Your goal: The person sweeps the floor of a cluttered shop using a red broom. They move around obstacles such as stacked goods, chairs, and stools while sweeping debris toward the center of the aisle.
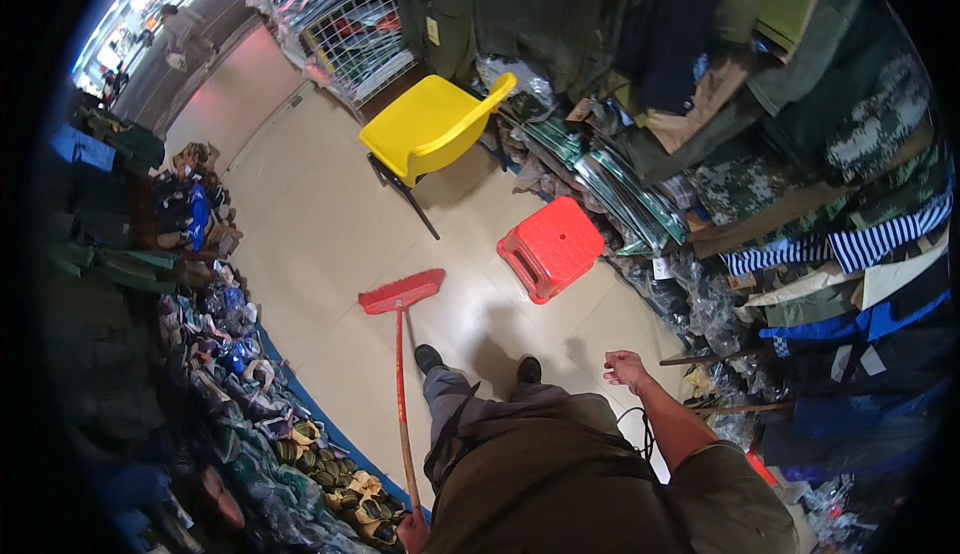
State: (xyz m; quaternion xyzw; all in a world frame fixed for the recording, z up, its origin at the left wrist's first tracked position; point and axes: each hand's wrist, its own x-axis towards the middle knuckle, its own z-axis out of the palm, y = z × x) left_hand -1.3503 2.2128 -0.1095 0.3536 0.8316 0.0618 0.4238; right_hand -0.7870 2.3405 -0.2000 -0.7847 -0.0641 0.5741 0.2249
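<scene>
At the bottom edge of the head view, my left hand [412,533] grips the handle of a push broom [400,374]. The handle is red toward the head and bare wood near my hand. Its red bristled head [401,293] is ahead of my left shoe, at or close to the tiled floor [315,336]; exact contact is unclear. My right hand [625,371] hangs out to the right, fingers loosely bent, with nothing visible in it. A red plastic stool [555,246] stands ahead of that hand, well apart from it.
Beyond the broom is a yellow plastic chair [431,126] with dark metal legs. Bagged goods and shoes [225,336] line the left side. Hanging clothes [795,141] and plastic-wrapped packs [600,171] crowd the right. A wire basket [360,36] stands near the street opening, where a person [184,32] walks.
</scene>
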